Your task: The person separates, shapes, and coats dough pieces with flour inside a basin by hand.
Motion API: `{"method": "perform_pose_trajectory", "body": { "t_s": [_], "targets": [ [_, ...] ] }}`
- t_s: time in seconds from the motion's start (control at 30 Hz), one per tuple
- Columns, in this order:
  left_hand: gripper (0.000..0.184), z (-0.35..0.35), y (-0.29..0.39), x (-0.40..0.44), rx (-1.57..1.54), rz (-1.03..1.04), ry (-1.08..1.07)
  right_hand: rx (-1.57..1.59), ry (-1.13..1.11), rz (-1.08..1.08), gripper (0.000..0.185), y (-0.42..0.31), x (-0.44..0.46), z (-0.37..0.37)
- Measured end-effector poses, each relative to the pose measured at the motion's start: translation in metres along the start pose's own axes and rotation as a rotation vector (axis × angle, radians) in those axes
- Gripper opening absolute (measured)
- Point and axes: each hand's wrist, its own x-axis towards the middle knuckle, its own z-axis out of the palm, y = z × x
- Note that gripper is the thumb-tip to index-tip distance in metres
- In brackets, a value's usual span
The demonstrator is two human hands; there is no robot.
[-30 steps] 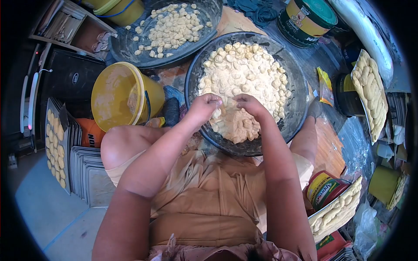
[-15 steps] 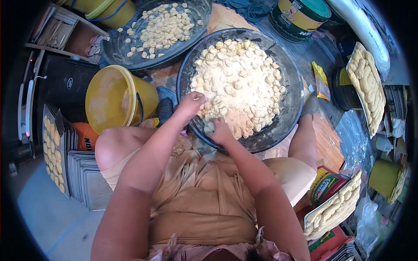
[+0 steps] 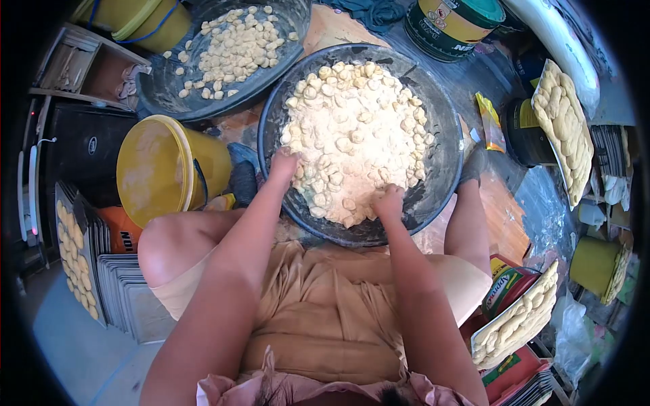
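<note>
A wide dark basin (image 3: 441, 177) between my legs holds a heap of small floured dough balls (image 3: 355, 115) with loose flour over them. My left hand (image 3: 284, 164) is at the heap's left edge, by the basin wall, with its fingers curled inward; what they hold, if anything, is hidden. At the near right side of the heap, my right hand (image 3: 388, 201) touches the dough balls with bent fingers. Whether a ball sits in its grip does not show. Flour and the dough cover part of the fingertips.
A second dark basin (image 3: 157, 91) with dough balls stands at upper left. Nearby is a yellow bucket (image 3: 152, 166). Trays of shaped dough lean at right, one upper tray (image 3: 565, 128) and one lower tray (image 3: 516, 318). Stacked metal trays (image 3: 139, 298) are at left.
My hands have moved apart: the left to the heap's left edge, the right rightward along the near side. The right hand no longer shows the pale piece at its fingers. The view has shifted slightly.
</note>
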Motion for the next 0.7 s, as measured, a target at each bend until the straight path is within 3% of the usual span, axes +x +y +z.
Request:
{"method": "perform_pose_trajectory", "body": {
  "t_s": [0.07,0.13,0.2,0.27,0.3,0.37,0.47,0.53,0.63,0.7],
  "targets": [
    [0.056,0.011,-0.007,0.012,0.063,0.107,0.054,0.04,-0.022,-0.002,0.069,-0.003,-0.001,-0.008],
    [0.066,0.026,-0.006,0.013,0.375,0.112,0.208,0.144,-0.003,0.087,0.068,-0.01,-0.001,-0.027],
    [0.07,0.03,-0.005,0.001,0.586,0.148,0.281,-0.04,0.248,-0.042,0.076,0.016,0.017,-0.015],
    [0.067,0.027,0.012,-0.01,0.582,-0.024,0.158,-0.316,0.394,-0.082,0.08,0.033,0.029,-0.005],
    [0.064,0.025,0.016,-0.011,0.562,-0.075,0.105,-0.189,0.193,-0.082,0.084,0.029,0.031,-0.011],
    [0.047,0.024,0.025,-0.016,0.668,-0.15,0.028,0.047,0.067,0.032,0.088,0.019,0.022,-0.008],
    [0.039,0.027,0.004,-0.02,0.907,0.135,0.182,0.363,0.039,0.099,0.089,0.026,0.019,0.009],
    [0.038,0.027,0.004,-0.025,0.891,0.173,0.101,0.477,-0.055,0.125,0.088,0.022,0.013,0.002],
    [0.046,0.023,0.009,-0.029,0.903,0.071,-0.069,0.092,-0.016,-0.055,0.087,0.023,0.023,0.022],
    [0.055,0.016,0.014,-0.028,0.868,0.0,-0.15,0.072,-0.119,-0.076,0.081,0.024,0.021,0.022]
  ]
}}
